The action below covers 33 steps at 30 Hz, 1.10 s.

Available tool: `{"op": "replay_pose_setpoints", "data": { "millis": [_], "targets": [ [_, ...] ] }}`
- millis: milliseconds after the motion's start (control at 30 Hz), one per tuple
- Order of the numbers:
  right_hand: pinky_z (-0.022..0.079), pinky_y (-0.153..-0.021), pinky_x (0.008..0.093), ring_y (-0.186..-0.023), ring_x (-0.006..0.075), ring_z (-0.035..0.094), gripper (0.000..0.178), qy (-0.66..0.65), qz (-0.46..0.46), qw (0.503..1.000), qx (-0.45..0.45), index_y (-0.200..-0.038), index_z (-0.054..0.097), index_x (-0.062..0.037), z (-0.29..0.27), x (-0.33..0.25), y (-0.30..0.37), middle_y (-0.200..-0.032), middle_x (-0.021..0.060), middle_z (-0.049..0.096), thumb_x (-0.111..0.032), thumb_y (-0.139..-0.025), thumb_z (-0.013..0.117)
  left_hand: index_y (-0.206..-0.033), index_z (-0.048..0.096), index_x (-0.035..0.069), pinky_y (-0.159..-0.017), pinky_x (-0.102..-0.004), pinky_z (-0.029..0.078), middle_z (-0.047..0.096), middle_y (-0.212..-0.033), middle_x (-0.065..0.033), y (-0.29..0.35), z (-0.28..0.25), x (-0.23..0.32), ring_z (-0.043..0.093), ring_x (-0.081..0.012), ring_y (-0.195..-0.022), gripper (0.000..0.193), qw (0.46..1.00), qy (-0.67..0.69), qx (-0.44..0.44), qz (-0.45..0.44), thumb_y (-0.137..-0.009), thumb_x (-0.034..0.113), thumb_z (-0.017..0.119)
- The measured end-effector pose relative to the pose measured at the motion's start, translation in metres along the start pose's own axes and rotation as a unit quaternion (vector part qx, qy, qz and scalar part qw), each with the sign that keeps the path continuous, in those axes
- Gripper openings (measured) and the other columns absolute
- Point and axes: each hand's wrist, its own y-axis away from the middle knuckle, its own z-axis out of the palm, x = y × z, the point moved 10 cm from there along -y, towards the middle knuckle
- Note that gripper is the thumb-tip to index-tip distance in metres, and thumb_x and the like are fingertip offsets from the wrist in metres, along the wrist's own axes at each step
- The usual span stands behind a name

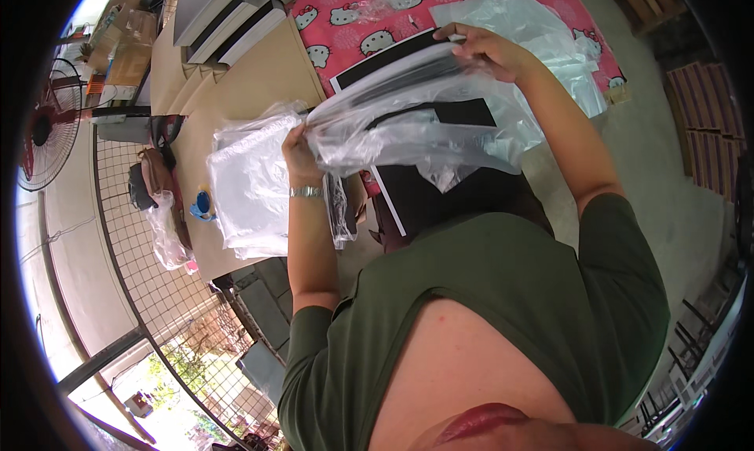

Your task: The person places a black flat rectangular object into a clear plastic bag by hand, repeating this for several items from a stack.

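Note:
My left hand (298,149), a watch on its wrist, pinches the near end of a clear plastic bag (424,125). My right hand (487,47) grips the bag's far end together with a flat black item with a white edge (393,58) that lies partly inside it. A second flat black item (440,200) rests below the bag on my lap. Just left of my left hand, a stack of clear plastic bags (251,184) lies on a brown cardboard sheet (251,82).
A pink cloth with a cartoon cat pattern (353,19) lies at the top, with loose plastic (542,35) on it. A stack of flat black and white items (228,19) is at the top left. A blue tape roll (203,205), a wire mesh fence (157,278) and a fan (47,137) are on the left.

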Motion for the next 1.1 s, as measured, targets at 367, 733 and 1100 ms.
{"op": "replay_pose_setpoints", "data": {
  "millis": [367,733,1100],
  "targets": [
    [0.047,-0.071,0.0428,-0.08,0.0346,0.061,0.027,0.705,-0.039,0.652,0.276,-0.088,0.062,0.0003,-0.056,-0.008,-0.099,-0.085,0.0162,0.063,-0.02,-0.075,0.051,-0.096,0.057,0.003,-0.049,-0.0263,0.037,0.052,-0.071,-0.0009,-0.119,-0.018,0.025,0.045,-0.0111,-0.058,0.027,0.813,-0.538,0.206,0.085,-0.079,0.024,0.059],
    [0.044,-0.068,0.029,-0.074,0.0144,0.056,0.019,0.313,-0.112,0.919,0.214,-0.095,0.06,-0.0002,0.087,-0.203,0.043,-0.083,0.0061,0.063,-0.009,-0.082,0.05,-0.095,0.063,0.006,-0.049,-0.0223,0.034,0.049,-0.068,0.0037,0.084,0.11,0.168,0.042,-0.0052,-0.055,0.032,0.842,-0.489,0.144,0.178,-0.083,0.035,0.057],
    [0.041,-0.055,0.0207,-0.066,0.009,0.056,0.017,0.143,0.084,0.986,-0.022,-0.087,0.063,0.0024,0.164,-0.142,0.21,-0.072,0.0056,0.061,-0.007,-0.074,0.066,-0.075,0.066,-0.005,-0.037,-0.0226,0.02,0.042,-0.042,0.002,0.284,0.151,0.106,0.032,-0.0047,-0.037,0.02,0.838,-0.544,-0.021,-0.037,-0.076,0.012,0.056]
  ]
}}
